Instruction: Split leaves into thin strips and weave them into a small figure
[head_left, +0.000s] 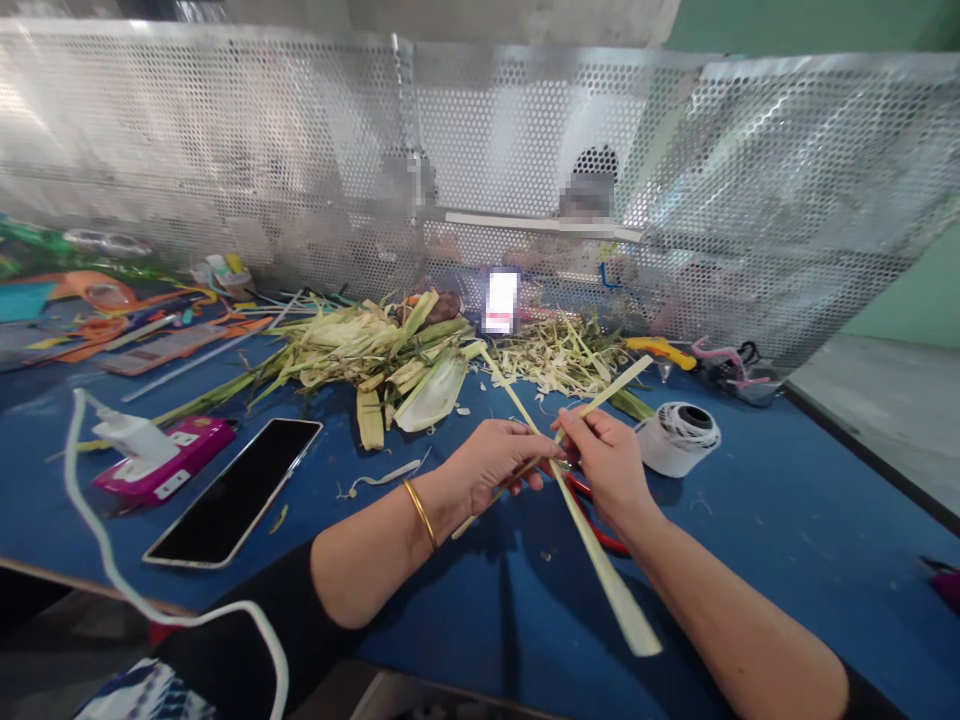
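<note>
My left hand [495,462] and my right hand [609,462] meet above the blue table [750,540]. Both pinch pale palm-leaf strips that cross between them. One long strip [600,565] runs from the leaf pile down toward me, past my right wrist. A second strip [607,392] slants up to the right from my fingers. Red-handled scissors [592,510] lie on the table just under my right hand, mostly hidden by it.
A pile of green and pale leaves [375,350] and shredded scraps [559,355] lies beyond my hands. A spool of white thread [679,437] stands to the right. A black phone [236,490], a pink device [161,462] and a white cable [97,540] lie left. A perforated metal screen [300,150] stands behind.
</note>
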